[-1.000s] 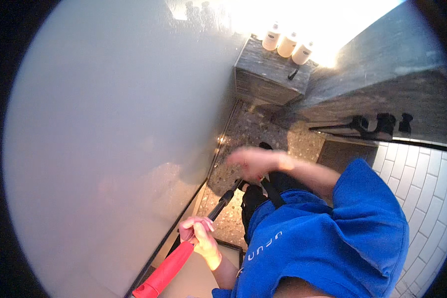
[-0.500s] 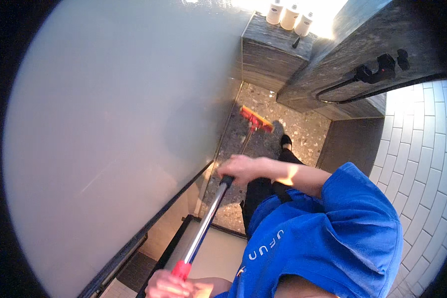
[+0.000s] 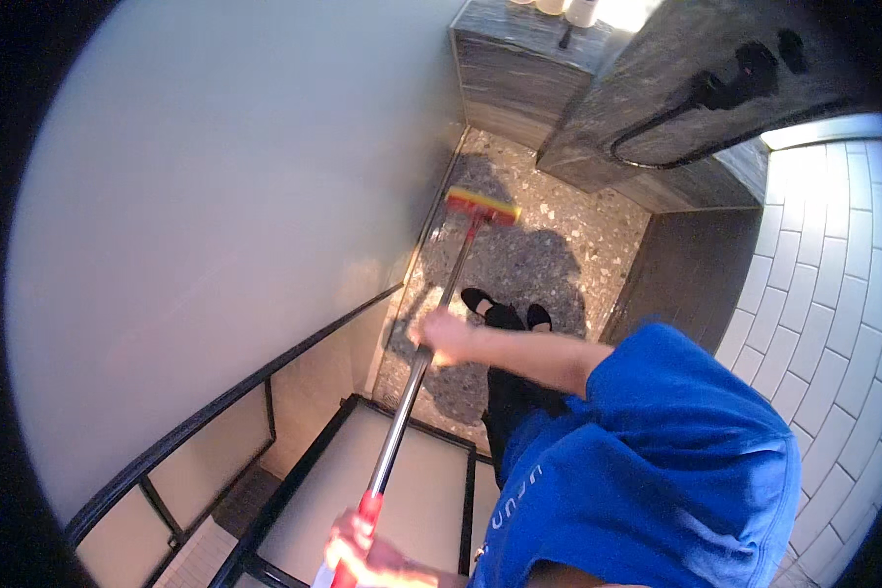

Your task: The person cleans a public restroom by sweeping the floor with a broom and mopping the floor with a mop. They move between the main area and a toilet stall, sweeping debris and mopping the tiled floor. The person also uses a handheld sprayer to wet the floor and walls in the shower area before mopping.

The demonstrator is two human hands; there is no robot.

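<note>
A long-handled scrub brush (image 3: 395,431) slants across the view, its red and yellow head (image 3: 482,207) resting on the speckled stone floor (image 3: 598,230). Near the bottom edge my left hand (image 3: 361,551) is closed around the red grip at the top of the pole. Farther down the metal pole, my right hand (image 3: 446,336) wraps around it. My two black shoes (image 3: 476,300) stand on the floor just behind the brush head, with my shadow around them.
A large frosted glass panel (image 3: 225,196) rises at the left; a black-framed glass door (image 3: 372,480) stands below it. A stone ledge (image 3: 519,73) with bottles is at the far end. Black shower fittings (image 3: 740,78) and white tiles (image 3: 823,265) are at the right.
The brush head has swung leftward and farther away across the floor, with both hands still on the pole. My view has shifted; two shoes now show instead of one.
</note>
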